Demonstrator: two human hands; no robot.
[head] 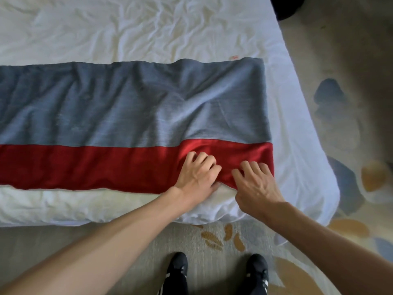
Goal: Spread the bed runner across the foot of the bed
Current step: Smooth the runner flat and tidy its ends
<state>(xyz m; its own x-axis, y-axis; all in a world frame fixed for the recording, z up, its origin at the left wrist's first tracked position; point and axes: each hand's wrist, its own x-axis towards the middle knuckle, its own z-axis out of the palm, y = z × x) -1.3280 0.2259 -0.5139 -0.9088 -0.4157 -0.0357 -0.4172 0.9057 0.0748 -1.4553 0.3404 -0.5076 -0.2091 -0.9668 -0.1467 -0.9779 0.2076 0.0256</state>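
Observation:
The bed runner (pixel 119 107) lies flat across the white bed (pixel 148 28), grey on its far part and red along the near strip, running off the left edge of the view. Its right end stops short of the bed's right side. My left hand (pixel 196 173) rests on the red strip near its front edge, fingers curled into the cloth with the thumb under the hem. My right hand (pixel 255 182) sits just to the right, fingers bent on the red strip, gripping its near edge. The cloth is rumpled around both hands.
The white duvet is wrinkled beyond the runner and hangs over the rounded near-right corner (pixel 314 192). Patterned carpet (pixel 348 103) lies to the right and below. My two black shoes (pixel 217 273) stand close to the bed. A dark object (pixel 287 7) sits at the top right.

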